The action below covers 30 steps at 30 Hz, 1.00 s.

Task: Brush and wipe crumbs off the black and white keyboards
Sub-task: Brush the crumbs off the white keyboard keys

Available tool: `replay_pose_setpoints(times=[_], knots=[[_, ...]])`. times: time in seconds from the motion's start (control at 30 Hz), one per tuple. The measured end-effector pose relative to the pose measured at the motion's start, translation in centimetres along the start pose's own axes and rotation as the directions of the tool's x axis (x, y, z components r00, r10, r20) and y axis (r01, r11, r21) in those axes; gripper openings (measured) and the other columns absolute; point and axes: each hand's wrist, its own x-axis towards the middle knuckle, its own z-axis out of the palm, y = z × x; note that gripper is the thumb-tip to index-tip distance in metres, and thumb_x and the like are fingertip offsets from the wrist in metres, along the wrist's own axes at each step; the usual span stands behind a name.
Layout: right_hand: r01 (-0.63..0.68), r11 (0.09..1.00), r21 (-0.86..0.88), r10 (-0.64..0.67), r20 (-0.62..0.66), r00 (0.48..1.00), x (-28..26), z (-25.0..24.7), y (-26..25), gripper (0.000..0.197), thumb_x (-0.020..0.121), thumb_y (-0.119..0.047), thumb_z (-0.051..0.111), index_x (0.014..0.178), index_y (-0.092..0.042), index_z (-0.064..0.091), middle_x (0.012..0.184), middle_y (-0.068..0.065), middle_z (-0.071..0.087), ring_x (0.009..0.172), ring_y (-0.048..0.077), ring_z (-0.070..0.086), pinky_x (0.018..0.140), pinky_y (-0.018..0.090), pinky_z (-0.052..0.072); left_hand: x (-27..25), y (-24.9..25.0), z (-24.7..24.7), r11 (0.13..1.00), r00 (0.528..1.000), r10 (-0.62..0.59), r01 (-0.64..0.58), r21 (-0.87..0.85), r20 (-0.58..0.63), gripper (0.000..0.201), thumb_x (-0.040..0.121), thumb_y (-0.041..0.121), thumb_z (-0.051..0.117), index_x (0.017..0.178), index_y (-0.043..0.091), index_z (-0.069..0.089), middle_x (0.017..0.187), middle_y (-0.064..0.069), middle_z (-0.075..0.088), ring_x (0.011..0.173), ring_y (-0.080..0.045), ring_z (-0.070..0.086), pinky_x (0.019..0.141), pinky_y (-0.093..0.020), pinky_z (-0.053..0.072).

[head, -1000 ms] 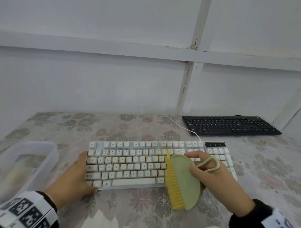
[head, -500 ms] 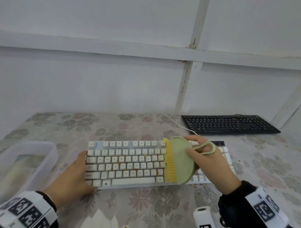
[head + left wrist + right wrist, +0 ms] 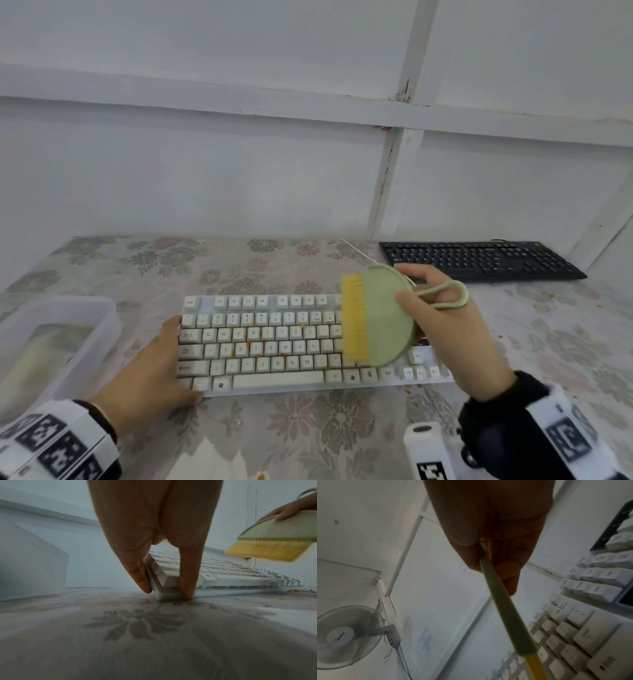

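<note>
A white keyboard (image 3: 267, 342) lies across the middle of the flowered table, with orange crumbs (image 3: 249, 344) between its keys. My left hand (image 3: 154, 370) holds its near left corner, finger and thumb (image 3: 187, 585) either side of the corner (image 3: 164, 588). My right hand (image 3: 445, 329) grips a round green brush (image 3: 383, 315) with yellow bristles (image 3: 352, 318) and a loop handle, raised over the keyboard's right half; in the right wrist view the brush (image 3: 508, 615) is edge-on above the keys (image 3: 583, 632). A black keyboard (image 3: 479, 260) lies at the back right.
A clear plastic box (image 3: 51, 342) stands at the left table edge. Loose crumbs (image 3: 407, 388) lie on the cloth near the keyboard's front right. A white tagged bottle (image 3: 426, 452) and white paper (image 3: 205, 459) sit at the near edge. A wall fan (image 3: 347, 635) shows in the right wrist view.
My right hand has carried the brush from the keyboard's front edge up and back toward its top row, lifting it. My left hand has kept its hold on the corner.
</note>
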Motion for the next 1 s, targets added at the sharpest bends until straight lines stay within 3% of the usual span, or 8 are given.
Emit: replay_pose_setpoints(times=[0.07,0.13,0.33,0.5,0.63,0.7,0.77,1.0], knots=[[0.005,1.0,-0.03,-0.006,-0.027,1.0,0.9,0.7,0.4,0.031,0.091,-0.007,0.055,0.103,-0.035,0.062,0.081,-0.001,0.07,0.066,0.017,0.066,0.053,0.042,0.057,-0.1,0.1,0.0,1.0,1.0,0.005,-0.005,-0.001,-0.003,0.09,0.06,0.017,0.08,0.131,0.022,0.025,0.11,0.019,0.047,0.095,0.002,0.051,0.068,-0.009,0.041],[-0.019,0.998,-0.062,0.018,-0.009,1.0,1.0,1.3,1.0,0.03,0.09,-0.008,0.055,0.104,-0.034,0.062,0.079,0.002,0.07,0.066,0.025,0.066,0.055,0.046,0.056,-0.1,0.1,0.0,1.0,1.0,0.004,-0.004,0.006,-0.001,0.09,0.061,0.018,0.08,0.132,0.022,0.025,0.113,0.015,0.048,0.098,-0.001,0.052,0.069,-0.01,0.041],[-0.098,0.995,0.011,0.097,0.11,0.989,-1.3,1.6,2.9,0.028,0.091,-0.003,0.054,0.103,-0.026,0.066,0.08,0.025,0.065,0.063,0.024,0.06,0.047,0.031,0.051,0.0,0.1,0.0,1.0,1.0,-0.012,0.012,0.001,0.007,0.093,0.062,0.019,0.081,0.134,0.023,0.022,0.115,0.014,0.05,0.097,-0.001,0.054,0.068,-0.008,0.042],[-0.147,0.989,-0.001,0.144,0.223,0.964,-2.0,0.4,2.2,0.035,0.089,-0.001,0.055,0.088,-0.032,0.07,0.065,0.011,0.06,0.059,0.017,0.055,0.047,0.025,0.041,-0.1,0.3,0.0,1.0,1.0,-0.004,0.004,-0.008,0.006,0.09,0.062,0.016,0.08,0.133,0.021,0.025,0.111,0.019,0.047,0.094,0.003,0.053,0.067,-0.008,0.044],[-0.068,0.997,0.035,0.064,0.116,0.991,-1.2,-0.1,0.8,0.032,0.089,-0.001,0.056,0.093,-0.03,0.071,0.071,0.014,0.065,0.063,0.019,0.058,0.05,0.026,0.046,-0.2,0.3,-0.1,1.0,1.0,0.004,-0.004,-0.001,0.01,0.089,0.062,0.017,0.08,0.132,0.022,0.025,0.11,0.023,0.044,0.095,0.005,0.051,0.067,-0.007,0.043],[-0.018,0.999,0.041,0.016,0.029,0.999,-0.2,0.2,0.5,0.029,0.09,-0.005,0.055,0.101,-0.029,0.067,0.078,0.02,0.066,0.064,0.026,0.06,0.053,0.034,0.052,-0.2,0.2,-0.1,1.0,1.0,-0.006,0.006,0.006,0.014,0.09,0.062,0.017,0.08,0.132,0.022,0.024,0.112,0.018,0.047,0.095,0.003,0.052,0.067,-0.008,0.043],[-0.002,1.0,0.023,0.002,-0.011,1.0,0.5,0.9,0.7,0.029,0.091,-0.007,0.055,0.107,-0.03,0.063,0.079,0.013,0.068,0.067,0.03,0.064,0.058,0.04,0.056,-0.2,0.2,-0.1,1.0,1.0,-0.014,0.014,0.011,0.016,0.092,0.062,0.017,0.08,0.134,0.022,0.022,0.115,0.013,0.048,0.097,-0.001,0.053,0.069,-0.009,0.043],[-0.066,0.998,-0.023,0.067,0.078,0.995,-1.7,2.4,2.8,0.025,0.093,-0.008,0.054,0.1,-0.03,0.063,0.078,0.004,0.071,0.065,0.021,0.067,0.055,0.035,0.056,-0.2,0.5,-0.2,1.0,1.0,0.001,-0.001,0.0,0.012,0.089,0.063,0.017,0.08,0.131,0.023,0.024,0.109,0.021,0.047,0.092,0.006,0.051,0.065,-0.005,0.043]])
